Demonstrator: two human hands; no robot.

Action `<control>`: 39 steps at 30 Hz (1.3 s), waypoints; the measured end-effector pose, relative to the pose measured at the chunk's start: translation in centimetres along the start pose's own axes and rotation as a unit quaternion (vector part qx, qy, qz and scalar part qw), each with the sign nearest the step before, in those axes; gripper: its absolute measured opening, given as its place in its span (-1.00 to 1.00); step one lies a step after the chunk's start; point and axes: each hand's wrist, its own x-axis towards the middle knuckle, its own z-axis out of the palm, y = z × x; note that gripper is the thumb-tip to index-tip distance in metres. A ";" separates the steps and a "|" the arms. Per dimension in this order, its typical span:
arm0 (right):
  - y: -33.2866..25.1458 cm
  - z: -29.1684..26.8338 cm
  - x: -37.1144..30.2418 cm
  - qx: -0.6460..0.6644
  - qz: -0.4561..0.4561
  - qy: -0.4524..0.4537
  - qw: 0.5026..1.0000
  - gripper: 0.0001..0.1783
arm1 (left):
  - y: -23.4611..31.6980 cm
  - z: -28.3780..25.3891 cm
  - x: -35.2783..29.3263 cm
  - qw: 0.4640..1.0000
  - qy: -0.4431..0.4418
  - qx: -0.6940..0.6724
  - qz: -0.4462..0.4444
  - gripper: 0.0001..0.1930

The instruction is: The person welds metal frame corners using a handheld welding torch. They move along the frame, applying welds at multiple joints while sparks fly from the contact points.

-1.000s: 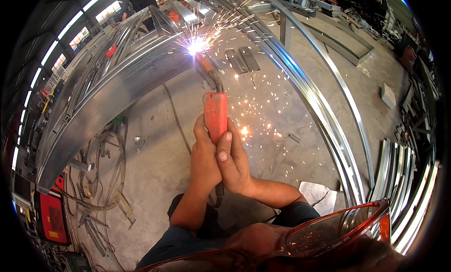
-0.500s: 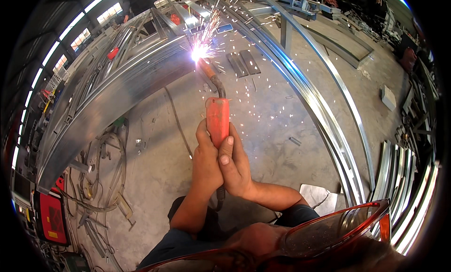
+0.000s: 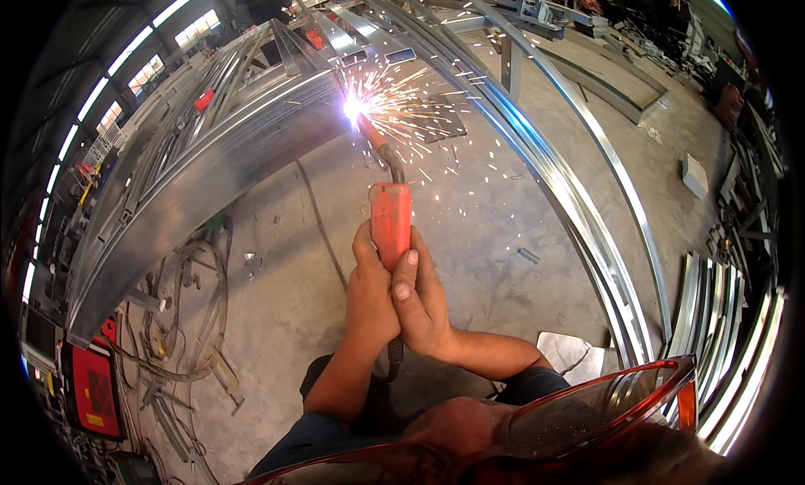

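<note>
Both my hands wrap round the handle of a red welding torch (image 3: 391, 225), which points away from me. My left hand (image 3: 369, 296) grips it from the left; my right hand (image 3: 422, 305) closes on it from the right, thumbs toward the middle. The torch's bent dark neck ends in a copper-coloured nozzle at a bright arc. That arc burns at the near end of a wide metal beam (image 3: 218, 158), and sparks spray mostly to the right. Glare hides the exact weld spot. A black cable leaves the handle's bottom, below my hands.
Long shiny metal tubes (image 3: 570, 191) curve past on the right. At lower left stand a red-and-black machine (image 3: 94, 389) and tangled cables (image 3: 180, 317). A red object (image 3: 204, 100) lies on the stacked metal at left. Red-framed glasses (image 3: 604, 384) cross the lower edge.
The arc and torch have shifted slightly downward in view, toward me. Sparks that flew mostly upward now fan out to the right. Both hands keep their grip.
</note>
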 end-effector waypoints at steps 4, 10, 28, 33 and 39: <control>-0.2 0.1 -0.1 -0.013 0.002 0.001 1.000 -0.06 | -0.3 -0.1 0.0 1.000 -0.006 0.006 -0.005 -0.24; 0.1 0.1 0.1 0.003 -0.009 0.003 1.000 -0.08 | -0.3 0.0 0.1 1.000 0.008 0.013 0.022 -0.24; 0.1 0.3 -0.4 0.029 -0.012 0.003 1.000 -0.10 | 0.1 0.0 -0.2 1.000 0.007 -0.003 0.019 -0.29; -0.2 0.2 -0.1 -0.004 -0.020 -0.004 1.000 -0.12 | 0.4 -0.1 -0.2 1.000 0.015 0.000 0.022 -0.29; 0.1 0.2 0.0 -0.002 -0.016 0.000 1.000 -0.11 | -0.4 0.0 0.0 1.000 0.017 0.016 0.021 -0.27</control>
